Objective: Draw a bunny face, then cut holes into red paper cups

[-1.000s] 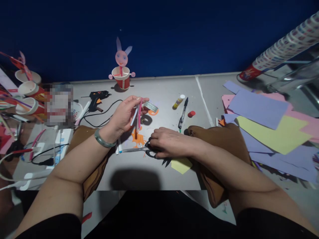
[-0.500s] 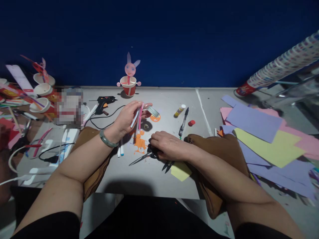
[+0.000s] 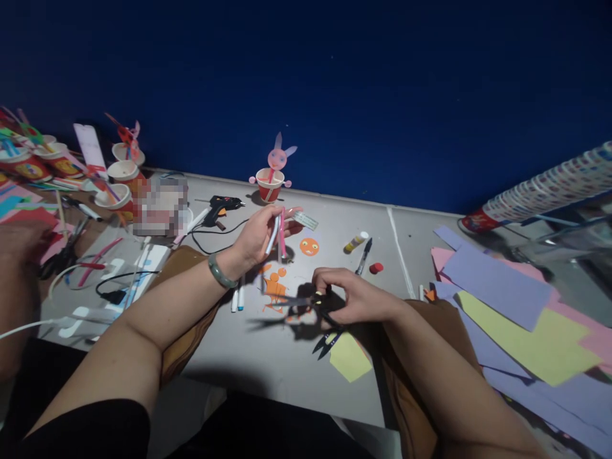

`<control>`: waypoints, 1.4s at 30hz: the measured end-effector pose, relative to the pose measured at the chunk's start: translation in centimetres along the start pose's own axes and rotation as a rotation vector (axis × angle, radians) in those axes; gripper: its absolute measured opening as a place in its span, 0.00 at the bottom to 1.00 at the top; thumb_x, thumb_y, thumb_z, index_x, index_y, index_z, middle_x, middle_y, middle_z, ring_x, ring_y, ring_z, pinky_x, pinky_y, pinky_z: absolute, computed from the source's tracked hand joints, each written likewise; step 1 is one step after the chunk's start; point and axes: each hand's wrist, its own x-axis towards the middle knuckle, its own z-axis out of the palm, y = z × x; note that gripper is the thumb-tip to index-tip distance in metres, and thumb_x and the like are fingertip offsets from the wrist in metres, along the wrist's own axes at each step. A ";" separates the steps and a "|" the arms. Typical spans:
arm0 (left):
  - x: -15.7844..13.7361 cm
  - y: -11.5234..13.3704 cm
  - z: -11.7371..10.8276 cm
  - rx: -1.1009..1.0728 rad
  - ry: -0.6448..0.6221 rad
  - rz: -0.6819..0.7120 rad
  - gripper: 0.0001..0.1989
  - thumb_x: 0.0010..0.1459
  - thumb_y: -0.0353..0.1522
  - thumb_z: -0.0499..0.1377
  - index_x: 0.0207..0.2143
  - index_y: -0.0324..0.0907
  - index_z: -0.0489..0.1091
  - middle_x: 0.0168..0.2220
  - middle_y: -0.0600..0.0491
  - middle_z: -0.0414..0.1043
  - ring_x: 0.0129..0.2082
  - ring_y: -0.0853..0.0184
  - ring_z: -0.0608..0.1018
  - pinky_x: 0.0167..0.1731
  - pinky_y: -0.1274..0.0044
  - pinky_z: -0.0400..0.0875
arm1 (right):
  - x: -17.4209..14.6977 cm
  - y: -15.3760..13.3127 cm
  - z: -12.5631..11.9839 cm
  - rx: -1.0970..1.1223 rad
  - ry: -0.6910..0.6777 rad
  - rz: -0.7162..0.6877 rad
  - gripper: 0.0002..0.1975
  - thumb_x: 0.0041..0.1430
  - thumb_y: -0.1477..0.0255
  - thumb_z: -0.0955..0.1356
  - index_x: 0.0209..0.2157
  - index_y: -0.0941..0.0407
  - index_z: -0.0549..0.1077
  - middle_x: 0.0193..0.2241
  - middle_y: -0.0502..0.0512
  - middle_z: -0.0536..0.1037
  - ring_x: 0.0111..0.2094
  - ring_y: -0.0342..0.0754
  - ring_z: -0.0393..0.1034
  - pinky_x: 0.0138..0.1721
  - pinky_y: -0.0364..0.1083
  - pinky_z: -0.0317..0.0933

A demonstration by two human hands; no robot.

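Observation:
My left hand (image 3: 258, 234), with a green bangle at the wrist, is closed around a pink straw (image 3: 282, 241) and a whitish straw (image 3: 273, 236). A clear strip with small print (image 3: 306, 220) sticks out beyond its fingers. In my right hand (image 3: 356, 294) is a pair of black-handled scissors (image 3: 292, 299), raised off the table with blades pointing left. Under the blades lie orange paper cut-outs (image 3: 276, 289). An orange paper face (image 3: 309, 247) rests between the hands. Below my right hand are dark pointed snips (image 3: 327, 345) and a yellow paper piece (image 3: 351, 359).
A rabbit figure in a red cup (image 3: 269, 188) stands at the back. A glue gun (image 3: 224, 207) with its cord lies left of it. To the right are a glue stick (image 3: 356, 242), a red cap (image 3: 377, 268), coloured paper (image 3: 497, 268) and stacked cups (image 3: 549, 185). Another person's arm (image 3: 16, 274) is at far left.
My right hand has lifted the scissors from the table, and they now point toward the left hand. The left hand still holds the straws. The camera view has turned and shifted.

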 end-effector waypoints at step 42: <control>-2.2 -0.7 0.5 0.057 -0.248 0.193 0.13 0.59 0.32 0.59 0.24 0.40 0.62 0.50 0.48 0.78 0.31 0.71 0.73 0.35 0.75 0.67 | 0.5 1.3 1.1 0.650 0.113 -0.026 0.28 0.56 0.44 0.67 0.32 0.57 0.66 0.29 0.50 0.65 0.30 0.43 0.59 0.33 0.44 0.56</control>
